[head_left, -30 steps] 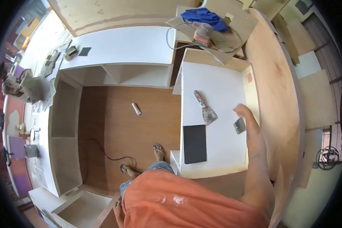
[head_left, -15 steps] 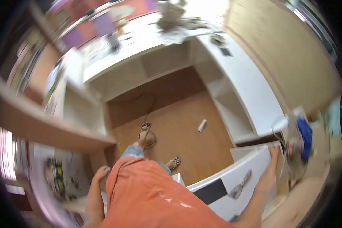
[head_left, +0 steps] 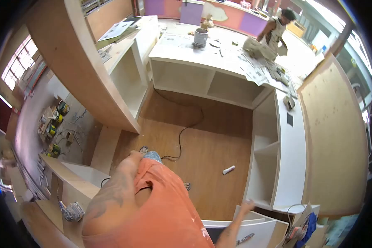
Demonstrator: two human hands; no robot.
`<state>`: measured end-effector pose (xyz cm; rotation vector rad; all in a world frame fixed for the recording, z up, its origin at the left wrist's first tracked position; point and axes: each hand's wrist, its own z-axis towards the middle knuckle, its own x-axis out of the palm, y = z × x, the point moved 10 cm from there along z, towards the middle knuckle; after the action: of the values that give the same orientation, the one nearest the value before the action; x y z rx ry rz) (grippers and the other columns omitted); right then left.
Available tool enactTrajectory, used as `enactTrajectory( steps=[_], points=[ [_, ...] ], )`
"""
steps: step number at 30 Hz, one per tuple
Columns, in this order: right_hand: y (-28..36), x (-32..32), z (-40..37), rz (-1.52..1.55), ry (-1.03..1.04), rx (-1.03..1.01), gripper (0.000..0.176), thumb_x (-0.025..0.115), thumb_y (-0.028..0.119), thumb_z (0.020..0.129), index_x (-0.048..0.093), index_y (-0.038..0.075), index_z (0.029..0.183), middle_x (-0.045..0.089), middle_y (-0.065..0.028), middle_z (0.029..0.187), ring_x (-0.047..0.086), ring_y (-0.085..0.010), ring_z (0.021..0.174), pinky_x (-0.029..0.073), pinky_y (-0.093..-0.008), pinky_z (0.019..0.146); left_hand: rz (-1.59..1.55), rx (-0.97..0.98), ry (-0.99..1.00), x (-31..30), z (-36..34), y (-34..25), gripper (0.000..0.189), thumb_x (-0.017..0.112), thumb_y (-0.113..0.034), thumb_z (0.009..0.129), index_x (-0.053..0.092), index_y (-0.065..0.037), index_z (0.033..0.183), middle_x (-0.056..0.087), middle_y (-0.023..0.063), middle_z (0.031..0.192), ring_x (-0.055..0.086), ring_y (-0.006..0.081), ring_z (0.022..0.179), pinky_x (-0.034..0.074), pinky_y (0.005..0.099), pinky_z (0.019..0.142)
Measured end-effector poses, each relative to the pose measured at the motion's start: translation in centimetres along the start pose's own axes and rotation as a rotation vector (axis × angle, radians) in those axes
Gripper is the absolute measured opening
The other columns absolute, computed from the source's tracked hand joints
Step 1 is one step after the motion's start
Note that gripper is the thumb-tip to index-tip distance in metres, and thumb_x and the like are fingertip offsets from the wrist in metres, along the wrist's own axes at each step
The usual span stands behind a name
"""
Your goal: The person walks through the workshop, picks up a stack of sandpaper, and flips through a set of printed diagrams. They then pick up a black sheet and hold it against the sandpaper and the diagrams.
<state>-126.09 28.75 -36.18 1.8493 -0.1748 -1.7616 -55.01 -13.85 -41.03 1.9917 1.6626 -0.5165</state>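
Observation:
My left hand (head_left: 135, 156) hangs low at my left side, near my knee and sandal; its fingers are too small and hidden to read. My right hand (head_left: 247, 205) is blurred over the top corner of the curved white panel (head_left: 258, 225) at the lower right; whether it touches the panel is unclear. On that panel, beside my right forearm, lies a paint-marked scraper (head_left: 246, 238). A white tube (head_left: 228, 170) lies on the brown floor (head_left: 211, 153) ahead of me. A black cord (head_left: 180, 138) runs across the floor.
White open-shelved cabinets (head_left: 186, 76) surround the floor. A grey can (head_left: 201, 38) and newspapers stand on the far top. Another person (head_left: 273, 35) sits at the back right. A wooden post (head_left: 82, 62) rises at left, near several paint cans (head_left: 58, 117). A blue cloth (head_left: 310, 227) lies lower right.
The view has swung toward the right and up, bringing the seated person into sight. My right hand has moved from the panel's far end toward my body; my left arm now reaches forward.

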Motion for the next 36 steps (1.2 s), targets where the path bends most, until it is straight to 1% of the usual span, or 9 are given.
enactTrajectory(
  steps=[4, 7, 11, 13, 17, 19, 21, 26, 36],
  points=[
    [31.2, 10.6, -16.4, 0.337, 0.807, -0.289, 0.032, 0.061, 0.024, 0.089, 0.067, 0.004, 0.113, 0.065, -0.0143, 0.117, 0.06, -0.0275, 0.109, 0.044, -0.0374, 0.095, 0.113, 0.437, -0.1, -6.1, 0.1, -10.2, 0.033, 0.056, -0.032, 0.085, 0.072, -0.01, 0.102, 0.07, 0.0141, 0.107, 0.067, 0.0316, 0.099, 0.052, 0.043, 0.084],
    [40.7, 18.6, -31.0, 0.279, 1.448, -0.597, 0.036, 0.06, 0.024, 0.091, 0.063, 0.003, 0.12, 0.061, -0.0145, 0.124, 0.056, -0.0258, 0.116, 0.043, -0.0375, 0.098, -1.024, 0.579, 0.189, -9.9, -4.8, -16.4, 0.039, 0.059, -0.037, 0.091, 0.064, -0.008, 0.115, 0.068, 0.0094, 0.097, 0.064, 0.0192, 0.084, 0.053, 0.0368, 0.073],
    [37.8, 30.9, -37.6, 0.635, 1.012, -1.758, 0.039, 0.057, 0.024, 0.093, 0.061, 0.0, 0.123, 0.065, -0.0134, 0.119, 0.058, -0.0198, 0.114, 0.045, -0.0371, 0.095, -0.731, 1.14, 0.198, -11.1, -8.8, -17.7, 0.04, 0.056, -0.036, 0.093, 0.061, -0.003, 0.116, 0.066, 0.0098, 0.099, 0.064, 0.0201, 0.086, 0.052, 0.037, 0.077],
    [43.2, 25.7, -33.9, 0.215, 1.458, -0.455, 0.035, 0.056, 0.025, 0.093, 0.064, 0.0, 0.116, 0.067, -0.0155, 0.109, 0.063, -0.0207, 0.103, 0.049, -0.0351, 0.087, -0.478, 1.129, 0.238, -8.4, -5.2, -13.7, 0.045, 0.056, -0.038, 0.093, 0.059, -0.002, 0.12, 0.066, 0.0118, 0.103, 0.064, 0.0226, 0.086, 0.05, 0.0373, 0.079],
    [37.7, 29.0, -27.3, -0.216, 1.248, -0.735, 0.029, 0.054, 0.026, 0.093, 0.066, 0.0, 0.099, 0.069, -0.0104, 0.095, 0.066, -0.0212, 0.08, 0.052, -0.0345, 0.063, -0.368, 0.937, -0.103, -7.9, 6.1, 0.5, 0.024, 0.056, -0.026, 0.091, 0.064, -0.006, 0.081, 0.064, 0.0111, 0.08, 0.056, 0.0264, 0.072, 0.045, 0.0426, 0.068],
    [38.6, 29.5, -27.4, -0.338, 1.369, -0.658, 0.027, 0.054, 0.026, 0.092, 0.065, 0.002, 0.096, 0.068, -0.0102, 0.093, 0.065, -0.0219, 0.079, 0.051, -0.0354, 0.062, -0.849, 1.381, -1.042, -12.0, 4.3, 12.8, 0.018, 0.056, -0.021, 0.086, 0.059, -0.008, 0.074, 0.054, 0.0105, 0.068, 0.047, 0.0229, 0.062, 0.04, 0.0416, 0.059],
    [40.8, 30.7, -29.2, -0.392, 1.483, -0.536, 0.025, 0.054, 0.026, 0.092, 0.064, 0.003, 0.094, 0.067, -0.0099, 0.091, 0.064, -0.0225, 0.078, 0.051, -0.0363, 0.062, -1.269, 0.377, -0.74, -13.8, -2.7, 28.9, 0.021, 0.049, -0.02, 0.09, 0.057, -0.003, 0.079, 0.055, 0.0083, 0.07, 0.05, 0.0202, 0.067, 0.042, 0.0397, 0.063],
    [54.5, 38.8, -38.6, -0.414, 1.702, -0.539, 0.021, 0.054, 0.026, 0.091, 0.062, 0.007, 0.087, 0.065, -0.0092, 0.085, 0.063, -0.0241, 0.074, 0.05, -0.0385, 0.061, -1.498, -0.378, -1.465, -7.6, -25.1, 53.4, 0.036, 0.05, -0.034, 0.1, 0.059, -0.003, 0.116, 0.066, 0.0117, 0.109, 0.061, 0.0226, 0.104, 0.046, 0.0364, 0.092],
    [86.2, 57.5, -63.4, -0.383, 1.958, -0.618, 0.026, 0.055, 0.029, 0.095, 0.058, 0.013, 0.114, 0.062, -0.0068, 0.095, 0.063, -0.0209, 0.079, 0.05, -0.0314, 0.065, -1.36, -1.634, -1.27, 17.2, -34.8, 55.6, 0.052, 0.064, -0.032, 0.09, 0.049, 0.002, 0.126, 0.061, 0.0221, 0.118, 0.056, 0.0369, 0.117, 0.045, 0.0465, 0.096]
  ],
)
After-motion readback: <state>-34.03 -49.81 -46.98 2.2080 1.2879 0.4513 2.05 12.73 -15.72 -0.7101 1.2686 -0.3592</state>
